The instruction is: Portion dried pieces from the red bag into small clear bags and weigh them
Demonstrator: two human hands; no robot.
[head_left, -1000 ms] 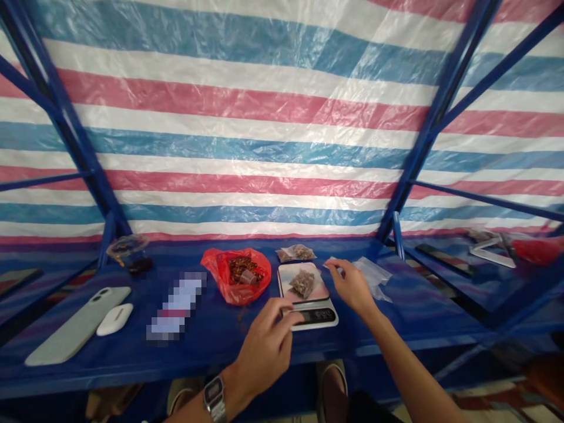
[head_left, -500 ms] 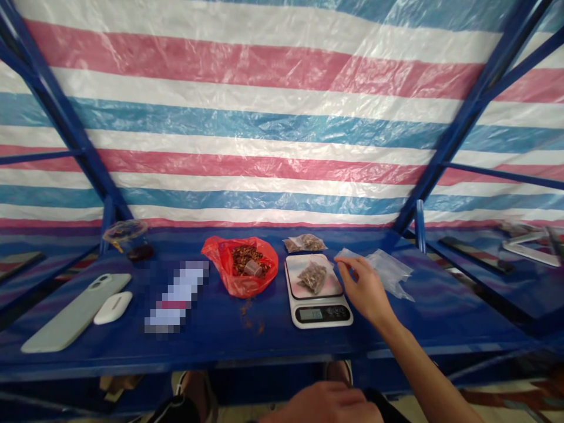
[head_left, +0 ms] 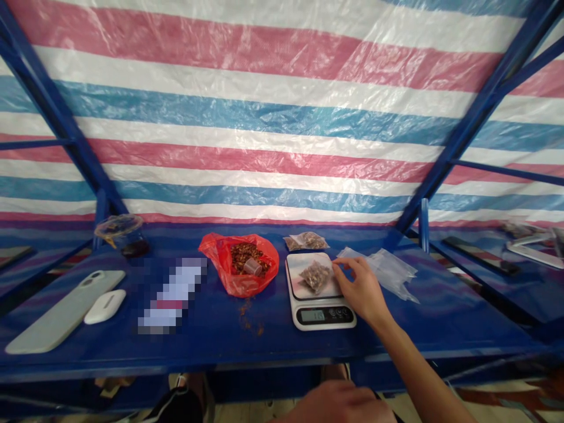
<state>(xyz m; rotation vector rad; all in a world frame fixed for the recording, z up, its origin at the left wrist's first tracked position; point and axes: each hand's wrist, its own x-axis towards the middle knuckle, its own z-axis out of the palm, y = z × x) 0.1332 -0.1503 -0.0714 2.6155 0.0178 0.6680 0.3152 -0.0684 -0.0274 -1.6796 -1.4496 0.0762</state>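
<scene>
My right hand (head_left: 359, 285) reaches over the right side of a white kitchen scale (head_left: 324, 318). Its thumb and index finger pinch at the edge of a small clear plastic bag (head_left: 316, 277) of brown dried bits, which lies on the scale's plate. The lit display shows digits, too blurred to read surely. My left hand (head_left: 339, 404) is low at the bottom edge, over my lap, with fingers curled together; its palm side is hidden. Left of the scale, an open red plastic bag (head_left: 224, 279) holds brown dried pieces and a small clear cup (head_left: 252, 267).
Filled small bags (head_left: 306, 240) lie behind the scale, and flat clear bags (head_left: 392, 270) to its right. A phone (head_left: 66, 314), a white earbud case (head_left: 104, 306), a blurred-out flat object (head_left: 174, 296) and a plastic cup (head_left: 127, 238) are at left. Crumbs (head_left: 250, 323) dot the blue table.
My right hand has shifted slightly left, nearer the middle of the scale, and the display digits look different. The whole view has shifted slightly. My left hand stays low.
</scene>
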